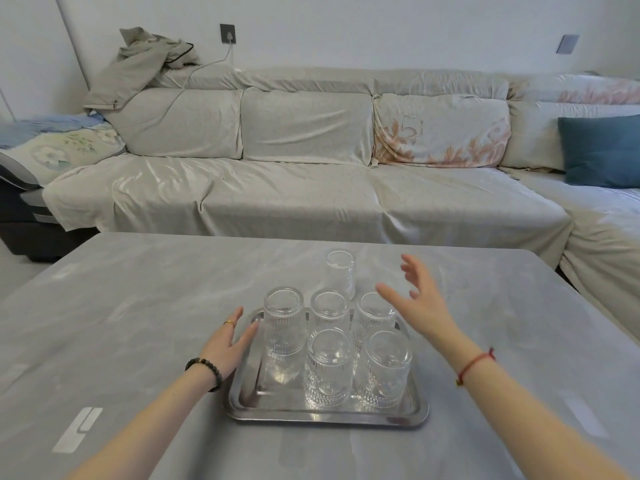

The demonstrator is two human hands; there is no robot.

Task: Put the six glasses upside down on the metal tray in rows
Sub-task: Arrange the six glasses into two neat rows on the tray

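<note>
1. Right hand (417,299) hovers with fingers spread, empty, near the sixth glass (341,273) standing on the table (138,306) beyond the tray (325,415).
2. Left hand (227,342), flat and empty, touches the tray's left edge.
3. Five glasses (327,367) sit inverted on the tray.

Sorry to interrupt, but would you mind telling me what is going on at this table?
A person is arranging glasses upside down on a metal tray on the grey table. Five glasses stand on the tray: three at the back, two at the front. The sixth glass is on the table just beyond the tray. The left hand rests at the tray's left edge, and the right hand, open and empty, hovers near the sixth glass.
</note>
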